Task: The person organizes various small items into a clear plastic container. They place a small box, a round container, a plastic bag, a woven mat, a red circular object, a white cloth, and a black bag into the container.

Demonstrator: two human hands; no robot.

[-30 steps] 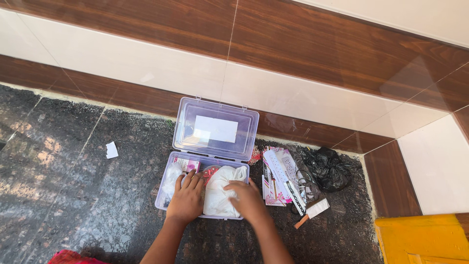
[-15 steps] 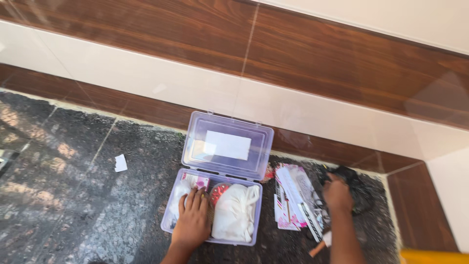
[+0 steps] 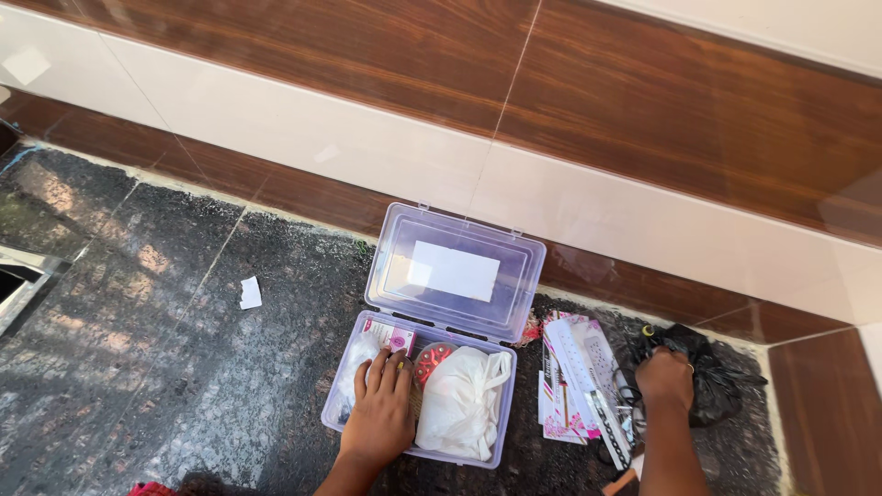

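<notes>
Clear plastic box, lid raised, sits at lower centre of the frame on the dark stone floor. Left hand lies flat inside it, fingers extended beside the white bag. Right hand, lower right, closes its fingers on the black plastic bag.

We observe two bare forearms entering from the near edge, with no sleeves in view. The left hand carries no ring or band that we can make out. The right hand wears a thin ring on one finger. Both wrists are uncovered.
</notes>
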